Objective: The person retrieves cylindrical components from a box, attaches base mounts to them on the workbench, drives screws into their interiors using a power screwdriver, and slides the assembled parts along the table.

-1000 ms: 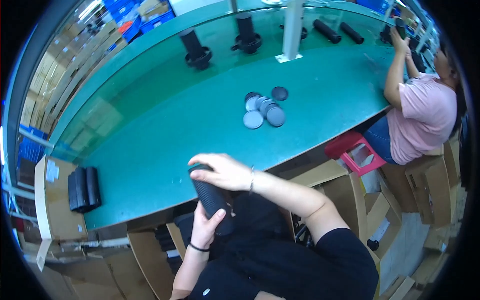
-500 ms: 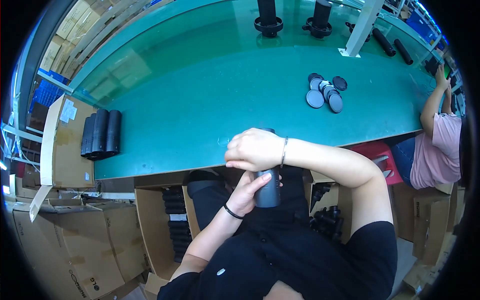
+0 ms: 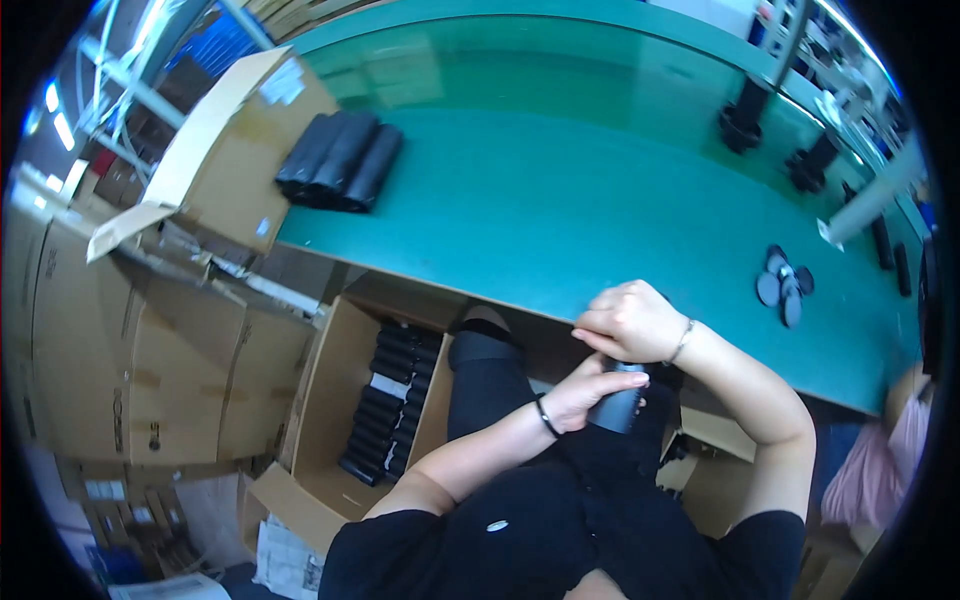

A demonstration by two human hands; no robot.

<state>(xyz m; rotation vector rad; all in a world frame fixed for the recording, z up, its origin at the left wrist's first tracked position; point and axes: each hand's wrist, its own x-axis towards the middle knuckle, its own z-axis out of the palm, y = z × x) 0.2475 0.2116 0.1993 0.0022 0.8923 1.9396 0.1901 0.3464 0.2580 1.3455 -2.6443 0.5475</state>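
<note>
The person's hands are together on one dark cylinder (image 3: 617, 412), held above the lap, just off the edge of the green table (image 3: 510, 235). The left hand (image 3: 583, 394) is clamped round its lower part; the right hand (image 3: 636, 322) bends over the upper part — from here I can't tell whether its fingers grip. Round caps (image 3: 790, 305) lie across the table to the right.
</note>
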